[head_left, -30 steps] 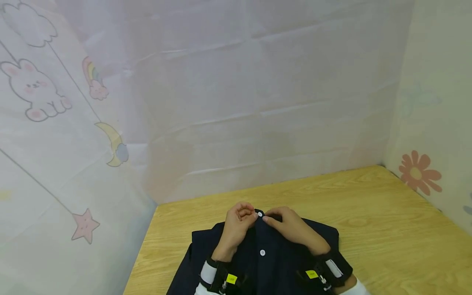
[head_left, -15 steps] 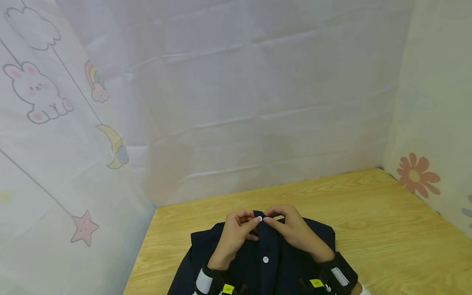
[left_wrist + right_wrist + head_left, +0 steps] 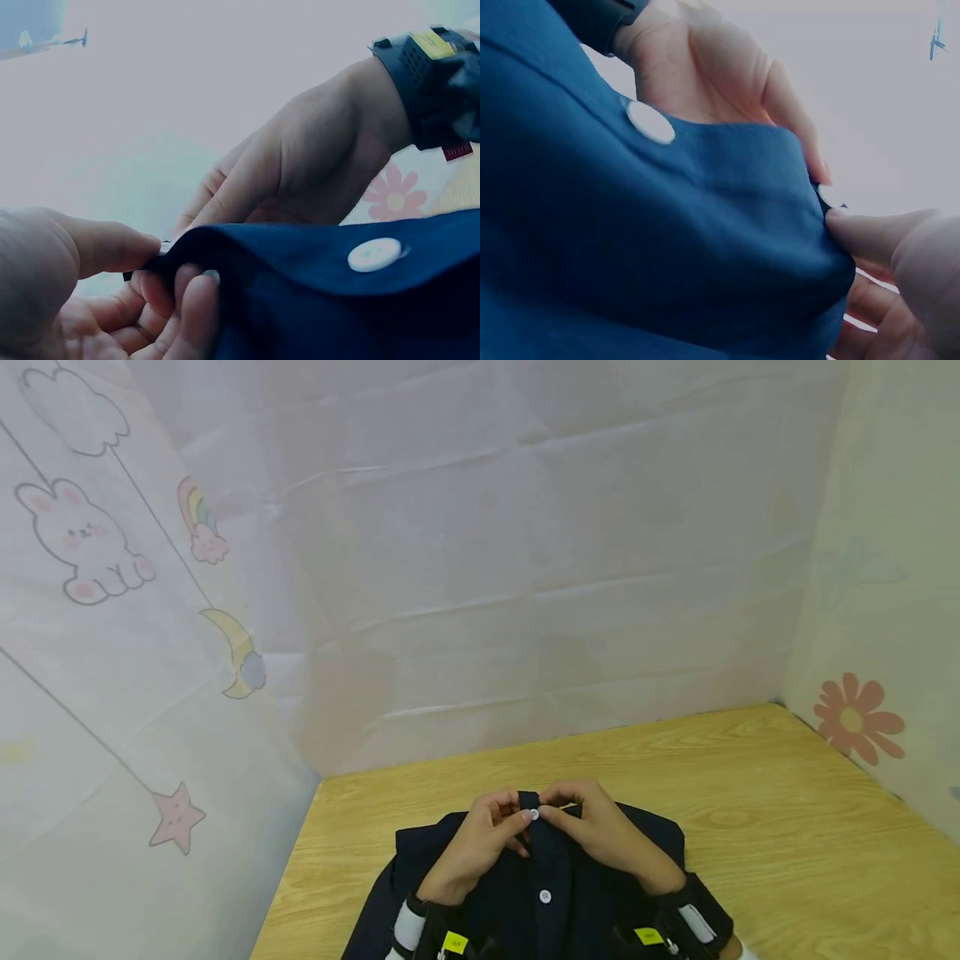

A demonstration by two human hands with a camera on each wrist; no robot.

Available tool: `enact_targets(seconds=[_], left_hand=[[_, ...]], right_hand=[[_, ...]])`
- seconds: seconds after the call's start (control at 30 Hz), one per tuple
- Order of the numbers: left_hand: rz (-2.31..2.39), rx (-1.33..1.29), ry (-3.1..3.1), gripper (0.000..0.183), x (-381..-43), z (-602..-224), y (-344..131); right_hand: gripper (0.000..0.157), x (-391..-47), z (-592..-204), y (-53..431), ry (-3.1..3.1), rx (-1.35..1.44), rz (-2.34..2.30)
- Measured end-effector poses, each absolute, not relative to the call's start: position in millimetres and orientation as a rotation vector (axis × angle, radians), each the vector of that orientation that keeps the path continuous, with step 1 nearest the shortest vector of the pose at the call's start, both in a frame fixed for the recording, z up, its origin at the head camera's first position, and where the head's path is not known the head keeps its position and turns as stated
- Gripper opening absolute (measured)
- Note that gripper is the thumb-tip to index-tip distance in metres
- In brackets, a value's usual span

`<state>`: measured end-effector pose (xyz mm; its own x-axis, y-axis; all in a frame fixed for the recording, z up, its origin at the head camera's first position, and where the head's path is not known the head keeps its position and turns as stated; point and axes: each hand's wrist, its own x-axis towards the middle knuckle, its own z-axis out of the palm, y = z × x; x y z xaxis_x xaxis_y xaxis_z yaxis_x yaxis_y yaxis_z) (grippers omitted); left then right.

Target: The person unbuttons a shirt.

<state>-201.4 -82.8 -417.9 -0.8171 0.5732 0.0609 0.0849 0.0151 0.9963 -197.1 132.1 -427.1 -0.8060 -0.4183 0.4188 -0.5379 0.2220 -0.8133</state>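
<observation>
A dark navy shirt lies on the table, its collar end lifted between both hands. My left hand pinches the placket edge, its thumb against the white top button. From the other side my right hand grips the fabric between thumb and fingers, close to the same button. In the left wrist view a second white button sits lower on the raised placket; the right wrist view shows that button too. Cloth hides some fingertips, and I cannot tell how the top button sits in its hole.
The wooden table extends behind and to the right of the shirt. A pale wall sheet rises at its back edge, with a printed star at left and a printed flower at right. Both wrists wear black camera straps.
Both hands have shifted slightly toward the person with the lifted collar. The left thumb, beside the top button at first, now presses against it. The lower button has moved down with the placket.
</observation>
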Motion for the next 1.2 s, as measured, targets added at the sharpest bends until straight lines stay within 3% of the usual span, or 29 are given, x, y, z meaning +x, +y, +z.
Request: enact_targets(seconds=[0.37,0.77,1.2], left_hand=[[1.762,0.731,2.064,0.017,-202,-419,-83],[1.789,0.668,2.501,0.007,-194,-418,-73],[1.878,0.653,2.489,0.019,-195,-420,-71]], right_hand=[[0.01,-197,-430,128,-2.377,0.94,1.7],[0.007,-189,-436,112,-2.365,0.631,1.643],[0.005,-190,-438,107,-2.32,0.4,1.53]])
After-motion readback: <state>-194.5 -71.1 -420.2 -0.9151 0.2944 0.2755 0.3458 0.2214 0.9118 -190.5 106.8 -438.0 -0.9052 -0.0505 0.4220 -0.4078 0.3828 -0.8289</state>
